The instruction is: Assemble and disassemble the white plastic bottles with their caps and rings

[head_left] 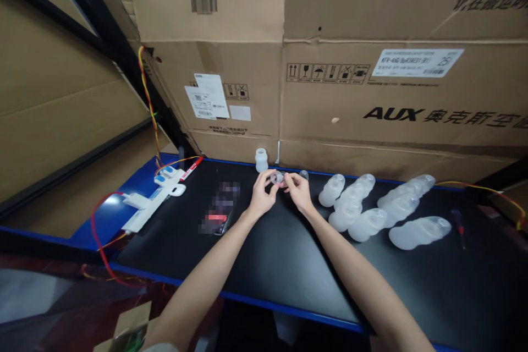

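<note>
Just above the black mat, my left hand (262, 197) pinches a small clear ring-shaped plastic piece (276, 177). The fingertips of my right hand (298, 191) close on the right side of that piece, where detail is too small to make out. Behind my left hand stands a frosted white bottle (261, 160), upright and open at the top. A small translucent dome (304, 174) shows just beyond my right hand, partly hidden by it. To the right lie several frosted bottles with clear domed tops, one of them a separate bottle (418, 232) nearest the front.
A phone (223, 212) lies on the black mat (284, 264) to the left. Farther left are a white power strip (154, 203) with cables and a red marker (192, 168). A screwdriver (458, 226) rests at far right. Large cardboard boxes (322, 115) wall the back.
</note>
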The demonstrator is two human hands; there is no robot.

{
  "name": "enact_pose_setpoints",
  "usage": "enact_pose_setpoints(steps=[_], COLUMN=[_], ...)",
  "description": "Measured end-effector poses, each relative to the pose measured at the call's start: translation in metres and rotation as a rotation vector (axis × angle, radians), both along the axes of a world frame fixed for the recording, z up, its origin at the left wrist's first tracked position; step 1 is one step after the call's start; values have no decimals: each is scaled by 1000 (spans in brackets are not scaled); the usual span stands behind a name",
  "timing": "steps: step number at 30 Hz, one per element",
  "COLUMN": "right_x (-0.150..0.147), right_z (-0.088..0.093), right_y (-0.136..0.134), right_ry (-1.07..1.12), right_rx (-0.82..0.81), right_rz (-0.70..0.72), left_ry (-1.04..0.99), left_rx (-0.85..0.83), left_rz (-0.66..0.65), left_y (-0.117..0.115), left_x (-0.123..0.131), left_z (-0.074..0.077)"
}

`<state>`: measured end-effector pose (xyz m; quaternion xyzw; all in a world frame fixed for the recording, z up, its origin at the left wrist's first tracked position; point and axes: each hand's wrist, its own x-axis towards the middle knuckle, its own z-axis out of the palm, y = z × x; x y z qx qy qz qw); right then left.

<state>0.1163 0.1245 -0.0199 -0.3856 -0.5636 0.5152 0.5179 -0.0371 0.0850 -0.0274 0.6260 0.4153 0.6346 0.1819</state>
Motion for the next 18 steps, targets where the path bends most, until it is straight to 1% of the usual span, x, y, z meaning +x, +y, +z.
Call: enact_pose_setpoints(steps=[5, 8, 12, 15, 18], right_x=[0, 3, 9, 11, 10], right_z=[3, 5, 9, 11, 13], right_y=[1, 4, 8, 6, 1], right_ry=[18, 35, 43, 42, 61], right_rx=[-15, -28, -58, -136, -234], right_rz=[38, 106, 196, 269, 385], left_ry=[37, 71, 65, 31, -13], left_rx=[30, 29, -6, -54, -100], left_rz=[-24, -30, -55, -58, -17], left_y=[-4, -3, 0, 3, 5], left_x=[3, 4, 5, 3, -1], left_z=[2, 1, -1, -2, -1])
